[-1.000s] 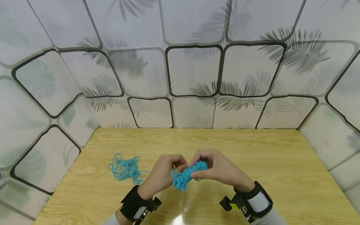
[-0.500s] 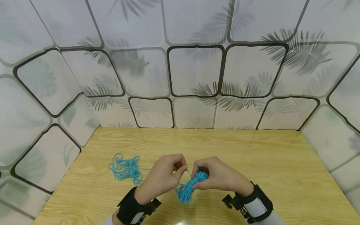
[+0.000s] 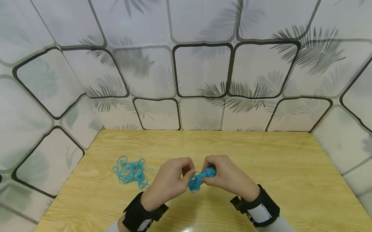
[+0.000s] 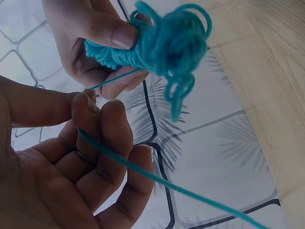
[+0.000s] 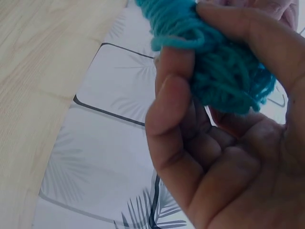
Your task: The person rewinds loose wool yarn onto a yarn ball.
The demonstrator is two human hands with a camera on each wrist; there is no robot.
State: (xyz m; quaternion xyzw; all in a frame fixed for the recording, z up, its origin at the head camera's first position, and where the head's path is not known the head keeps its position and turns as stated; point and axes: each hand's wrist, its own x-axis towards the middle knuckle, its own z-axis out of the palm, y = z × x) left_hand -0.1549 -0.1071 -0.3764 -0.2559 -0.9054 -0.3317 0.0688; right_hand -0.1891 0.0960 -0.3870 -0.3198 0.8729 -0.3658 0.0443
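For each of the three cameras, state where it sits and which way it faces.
Head: high, facing forward and down at the wooden table; shows both hands, left and right, plus wristbands.
Left wrist: under the left hand, facing its fingers and strand.
Right wrist: under the right hand, facing the yarn bundle.
All share the bundle.

A: How much of the small wound bundle of turquoise yarn (image 3: pixel 200 179) shows from the head camera?

B: Only its lower half; the right hand (image 3: pixel 228 176) covers the top.

A: And the single turquoise strand (image 4: pixel 157 179) running from that bundle?

B: In the left wrist view it leaves the bottom edge, so its far end cannot be told.
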